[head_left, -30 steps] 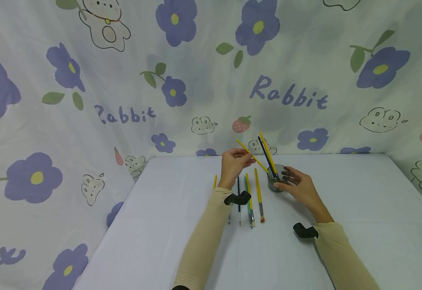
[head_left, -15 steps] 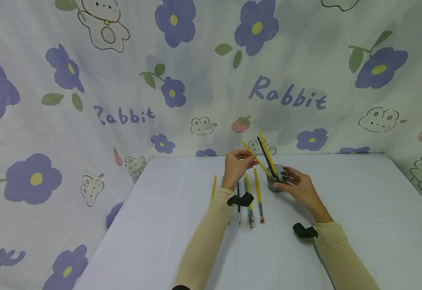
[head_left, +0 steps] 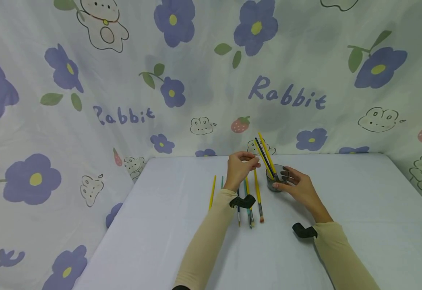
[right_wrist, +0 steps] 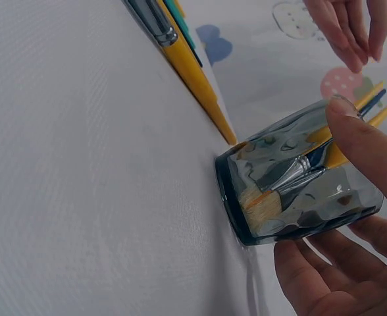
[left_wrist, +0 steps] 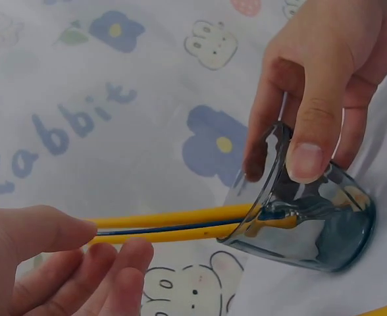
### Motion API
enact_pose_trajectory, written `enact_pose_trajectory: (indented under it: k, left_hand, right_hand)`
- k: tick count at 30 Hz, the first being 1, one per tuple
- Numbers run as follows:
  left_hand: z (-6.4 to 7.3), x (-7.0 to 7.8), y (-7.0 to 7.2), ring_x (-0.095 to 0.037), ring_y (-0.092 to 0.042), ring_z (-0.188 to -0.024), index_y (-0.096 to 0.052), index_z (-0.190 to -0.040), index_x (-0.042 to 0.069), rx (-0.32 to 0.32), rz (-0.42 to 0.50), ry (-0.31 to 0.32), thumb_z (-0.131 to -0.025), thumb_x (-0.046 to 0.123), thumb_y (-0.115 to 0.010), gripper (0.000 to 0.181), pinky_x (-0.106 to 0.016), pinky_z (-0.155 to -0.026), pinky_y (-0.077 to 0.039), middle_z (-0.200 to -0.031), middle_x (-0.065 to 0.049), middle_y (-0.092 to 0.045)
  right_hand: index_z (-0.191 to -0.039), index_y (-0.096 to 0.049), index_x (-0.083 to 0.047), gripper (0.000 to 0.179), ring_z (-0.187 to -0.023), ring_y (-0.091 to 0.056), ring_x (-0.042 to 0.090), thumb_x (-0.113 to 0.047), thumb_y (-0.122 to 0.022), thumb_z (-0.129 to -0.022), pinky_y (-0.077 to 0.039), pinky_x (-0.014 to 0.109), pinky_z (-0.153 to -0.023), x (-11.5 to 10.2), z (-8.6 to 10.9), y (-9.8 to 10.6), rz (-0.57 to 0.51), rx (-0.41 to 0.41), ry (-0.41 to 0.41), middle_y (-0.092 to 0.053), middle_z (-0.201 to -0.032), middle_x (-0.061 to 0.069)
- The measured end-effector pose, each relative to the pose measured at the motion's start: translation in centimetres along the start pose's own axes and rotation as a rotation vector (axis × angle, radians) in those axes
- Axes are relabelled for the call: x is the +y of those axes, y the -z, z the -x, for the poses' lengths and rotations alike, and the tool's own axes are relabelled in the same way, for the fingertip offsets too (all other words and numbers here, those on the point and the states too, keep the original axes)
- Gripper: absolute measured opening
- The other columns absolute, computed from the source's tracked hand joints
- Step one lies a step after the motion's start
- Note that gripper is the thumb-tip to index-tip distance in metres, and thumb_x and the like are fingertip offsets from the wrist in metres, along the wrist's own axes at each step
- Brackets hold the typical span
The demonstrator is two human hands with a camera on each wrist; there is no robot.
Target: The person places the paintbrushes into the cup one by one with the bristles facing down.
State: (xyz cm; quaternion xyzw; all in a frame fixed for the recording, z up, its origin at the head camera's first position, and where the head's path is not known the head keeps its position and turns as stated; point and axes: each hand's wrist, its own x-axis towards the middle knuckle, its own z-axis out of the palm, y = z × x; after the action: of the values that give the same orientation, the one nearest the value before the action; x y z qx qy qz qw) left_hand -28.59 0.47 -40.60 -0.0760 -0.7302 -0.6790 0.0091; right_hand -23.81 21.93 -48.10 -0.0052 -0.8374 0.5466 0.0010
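Observation:
A smoky clear glass [head_left: 272,184] stands near the table's far edge, held round its side by my right hand [head_left: 303,190]. Inside it, two yellow paintbrushes and a dark blue one lean together to the left, handles up, their bristles [right_wrist: 262,210] down in the glass. My left hand [head_left: 239,169] hovers just left of those handles, fingers loosely bent. In the right wrist view the left hand [right_wrist: 351,29] hangs apart from the handles with nothing between its fingers. From the left wrist, its fingertips appear in front of the handle ends [left_wrist: 174,217].
Several more paintbrushes lie on the white table [head_left: 153,241] left of the glass, among them a yellow one [head_left: 257,189], a dark blue one [head_left: 238,215] and another yellow one [head_left: 212,189]. The left forearm [head_left: 203,241] partly covers this group. A printed curtain [head_left: 203,60] hangs behind.
The left hand moved slightly right and let go of a yellow paintbrush, which now leans beside the others in the glass. The right hand keeps its hold on the glass.

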Motion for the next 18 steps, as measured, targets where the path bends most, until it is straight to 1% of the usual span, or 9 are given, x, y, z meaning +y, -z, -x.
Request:
enact_pose_trajectory:
  k: [1,4,8,9,10,13,18]
  left_hand:
    - [0.0,0.0,0.0,-0.024,-0.08,-0.08,-0.071,-0.11,-0.008,0.001,0.0,-0.003,-0.092,0.006,-0.076,0.023,-0.028,-0.075,-0.066,-0.094,-0.014,-0.074]
    - [0.1,0.0,0.1,-0.024,-0.08,-0.081,-0.072,-0.108,-0.007,0.003,0.003,-0.005,-0.092,0.007,-0.076,0.022,-0.029,-0.076,-0.066,-0.095,-0.014,-0.074]
    - [0.3,0.1,0.5,-0.022,-0.08,-0.079,-0.073,-0.105,-0.003,0.01,0.005,-0.005,-0.092,0.006,-0.077,0.016,-0.03,-0.077,-0.066,-0.096,-0.014,-0.075]
    - [0.3,0.1,0.6,-0.022,-0.08,-0.079,-0.073,-0.105,-0.005,0.012,0.005,-0.006,-0.092,0.006,-0.077,0.018,-0.029,-0.077,-0.066,-0.096,-0.015,-0.076]
    - [0.3,0.1,0.8,-0.021,-0.08,-0.078,-0.073,-0.106,-0.006,0.015,0.001,-0.007,-0.092,0.006,-0.077,0.019,-0.029,-0.077,-0.066,-0.096,-0.015,-0.076]
    - [0.4,0.3,1.6,-0.022,-0.08,-0.08,-0.073,-0.105,-0.006,0.028,-0.018,-0.006,-0.092,0.007,-0.077,0.019,-0.029,-0.077,-0.066,-0.097,-0.017,-0.077]
    - [0.7,0.4,3.2,-0.02,-0.079,-0.081,-0.074,-0.101,0.0,0.051,-0.052,-0.021,-0.091,0.01,-0.077,0.014,-0.029,-0.078,-0.066,-0.097,-0.017,-0.077]
  right_hand:
    - [-0.162,-0.031,-0.008,0.101,-0.145,-0.048,0.046,-0.046,-0.085,-0.085,-0.045,0.057,-0.117,0.0,0.0,0.0,0.0,0.0,-0.001,-0.046,-0.158,0.025]
    - [-0.162,-0.031,-0.008,0.101,-0.145,-0.048,0.046,-0.045,-0.085,-0.085,-0.045,0.057,-0.117,-0.1,0.0,0.0,0.003,0.002,-0.002,-0.046,-0.158,0.024]
    - [-0.162,-0.031,-0.008,0.1,-0.144,-0.049,0.045,-0.044,-0.085,-0.085,-0.046,0.056,-0.116,-0.1,0.1,0.1,-0.001,0.004,0.008,-0.047,-0.158,0.024]
    - [-0.162,-0.032,-0.008,0.1,-0.144,-0.049,0.045,-0.044,-0.085,-0.085,-0.046,0.056,-0.116,0.0,0.1,0.1,-0.002,0.004,0.01,-0.047,-0.158,0.024]
    - [-0.162,-0.032,-0.008,0.1,-0.144,-0.049,0.045,-0.044,-0.085,-0.085,-0.046,0.056,-0.117,0.0,0.1,0.1,0.0,0.004,0.01,-0.047,-0.158,0.024]
    - [-0.162,-0.032,-0.009,0.1,-0.144,-0.049,0.045,-0.045,-0.085,-0.085,-0.046,0.056,-0.117,0.0,0.1,0.1,0.004,0.002,0.009,-0.047,-0.158,0.024]
    - [-0.162,-0.032,-0.01,0.101,-0.143,-0.05,0.045,-0.047,-0.085,-0.084,-0.046,0.055,-0.116,0.0,0.2,0.1,0.005,0.001,0.022,-0.048,-0.157,0.024]
